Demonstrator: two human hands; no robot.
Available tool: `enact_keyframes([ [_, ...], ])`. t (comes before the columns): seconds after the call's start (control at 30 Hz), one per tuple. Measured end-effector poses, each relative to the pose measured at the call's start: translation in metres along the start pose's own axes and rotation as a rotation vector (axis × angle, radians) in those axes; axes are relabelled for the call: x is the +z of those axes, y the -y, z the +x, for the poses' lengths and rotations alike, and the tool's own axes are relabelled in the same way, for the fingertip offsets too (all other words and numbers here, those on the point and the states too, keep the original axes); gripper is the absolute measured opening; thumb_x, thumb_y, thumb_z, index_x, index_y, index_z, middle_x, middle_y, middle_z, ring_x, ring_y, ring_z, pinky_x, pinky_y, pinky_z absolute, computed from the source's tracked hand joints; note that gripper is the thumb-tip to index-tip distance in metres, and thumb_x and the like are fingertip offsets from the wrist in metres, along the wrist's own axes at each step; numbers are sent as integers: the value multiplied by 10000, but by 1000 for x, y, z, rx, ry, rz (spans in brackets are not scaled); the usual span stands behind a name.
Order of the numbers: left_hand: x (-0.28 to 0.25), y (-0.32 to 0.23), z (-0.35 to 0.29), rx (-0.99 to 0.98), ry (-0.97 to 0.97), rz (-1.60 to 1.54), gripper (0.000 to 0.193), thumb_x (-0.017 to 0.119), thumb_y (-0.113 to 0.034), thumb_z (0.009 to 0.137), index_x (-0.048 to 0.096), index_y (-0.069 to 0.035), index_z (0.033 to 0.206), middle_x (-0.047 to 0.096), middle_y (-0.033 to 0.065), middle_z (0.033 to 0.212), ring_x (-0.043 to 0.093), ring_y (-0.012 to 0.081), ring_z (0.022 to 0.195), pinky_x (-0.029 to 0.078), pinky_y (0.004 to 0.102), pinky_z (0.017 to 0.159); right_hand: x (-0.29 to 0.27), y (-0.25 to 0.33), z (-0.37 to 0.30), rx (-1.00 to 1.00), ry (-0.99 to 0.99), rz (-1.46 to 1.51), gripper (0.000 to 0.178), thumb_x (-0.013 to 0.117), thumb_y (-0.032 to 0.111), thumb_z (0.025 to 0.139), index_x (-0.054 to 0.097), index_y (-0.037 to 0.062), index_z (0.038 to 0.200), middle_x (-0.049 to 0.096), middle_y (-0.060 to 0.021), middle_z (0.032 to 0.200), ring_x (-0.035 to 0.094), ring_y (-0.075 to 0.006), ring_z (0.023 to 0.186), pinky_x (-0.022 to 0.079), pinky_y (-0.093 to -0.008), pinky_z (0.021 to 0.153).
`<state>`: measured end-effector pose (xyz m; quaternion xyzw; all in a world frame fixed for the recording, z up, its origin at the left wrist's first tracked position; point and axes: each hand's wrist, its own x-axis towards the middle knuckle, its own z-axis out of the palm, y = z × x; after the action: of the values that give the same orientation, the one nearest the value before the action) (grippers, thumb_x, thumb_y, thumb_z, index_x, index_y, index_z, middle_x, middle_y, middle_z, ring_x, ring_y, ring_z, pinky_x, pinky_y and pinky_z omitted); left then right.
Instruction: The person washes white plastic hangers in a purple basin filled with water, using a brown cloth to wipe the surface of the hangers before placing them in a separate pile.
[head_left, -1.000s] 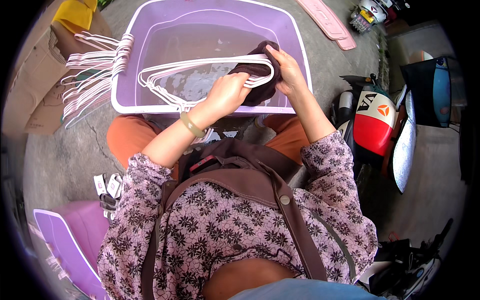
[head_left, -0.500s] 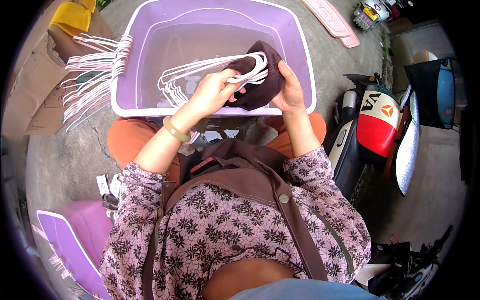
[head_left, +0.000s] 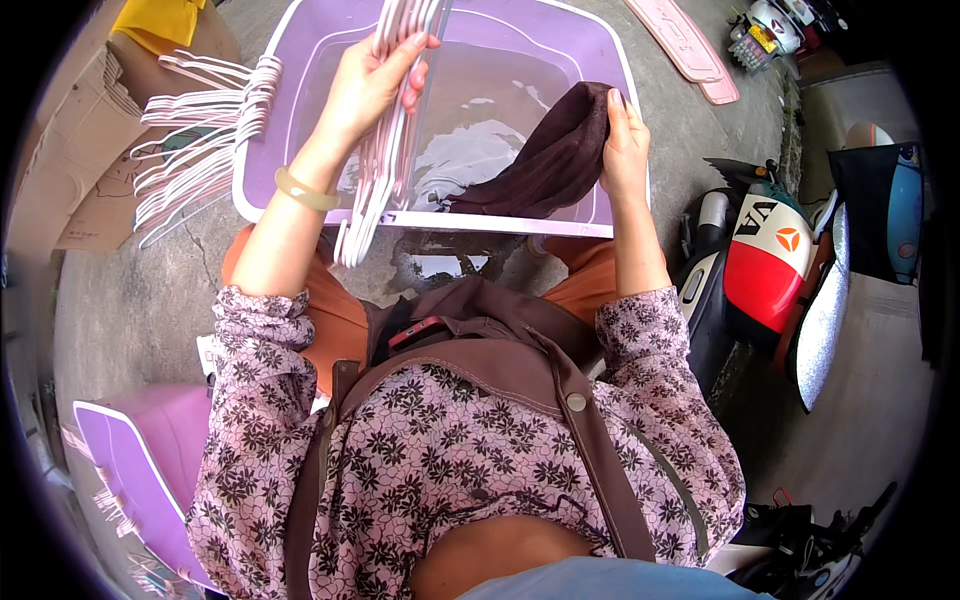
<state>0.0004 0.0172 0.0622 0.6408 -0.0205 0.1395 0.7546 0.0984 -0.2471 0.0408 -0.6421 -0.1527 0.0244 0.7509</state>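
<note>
My left hand [head_left: 372, 82] is closed round a bunch of white and pinkish clothes hangers [head_left: 372, 190], held upright over the near left part of a purple tub [head_left: 625, 75]. The lower ends of the hangers reach past the tub's near rim. At the right of the tub, my right hand [head_left: 624, 145] grips the edge of a dark brown cloth [head_left: 555, 155]. The cloth hangs down into the water [head_left: 480, 130], its lower end near the front rim. Some of my left fingers are hidden behind the hangers.
More hangers [head_left: 205, 135] hang over the tub's left rim, beside cardboard boxes [head_left: 85, 140] and a yellow cloth [head_left: 160, 35]. A red and white scooter [head_left: 765, 265] stands at the right. Behind my left elbow is another purple tub [head_left: 150, 450]; a pink lid [head_left: 690, 50] lies beyond.
My left hand has drawn the hangers away from the cloth, up and to the left, turning them upright. The cloth, earlier bunched round the hanger ends, now hangs from my right hand.
</note>
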Motion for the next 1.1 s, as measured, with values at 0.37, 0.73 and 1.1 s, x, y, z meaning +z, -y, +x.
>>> enact_keyframes([
  [0.37, -22, 38, 58, 186, 211, 134, 230, 503, -209, 914, 542, 0, 1002, 511, 2, 677, 486, 74, 603, 414, 211, 575, 53, -49, 52, -23, 227, -215, 268, 502, 223, 914, 616, -18, 948, 624, -11, 831, 534, -57, 728, 441, -213, 651],
  [0.73, -63, 245, 24, -289, 455, 310, 210, 577, -39, 809, 573, -18, 1018, 632, 74, 907, 592, 143, 845, 471, 287, 754, 25, -269, 24, 186, 1112, -1710, 334, 542, 276, 801, 570, 224, 1130, 447, -103, 1210, 411, -319, 1172, 402, -480, 875],
  [1.1, -44, 250, 30, -226, 272, 505, 190, 591, -59, 786, 601, -31, 974, 637, 95, 858, 595, 178, 798, 463, 302, 734, 63, -123, 48, 627, 167, 176, 185, 494, 20, 837, 560, -44, 997, 625, -85, 871, 611, -144, 736, 513, -265, 668],
])
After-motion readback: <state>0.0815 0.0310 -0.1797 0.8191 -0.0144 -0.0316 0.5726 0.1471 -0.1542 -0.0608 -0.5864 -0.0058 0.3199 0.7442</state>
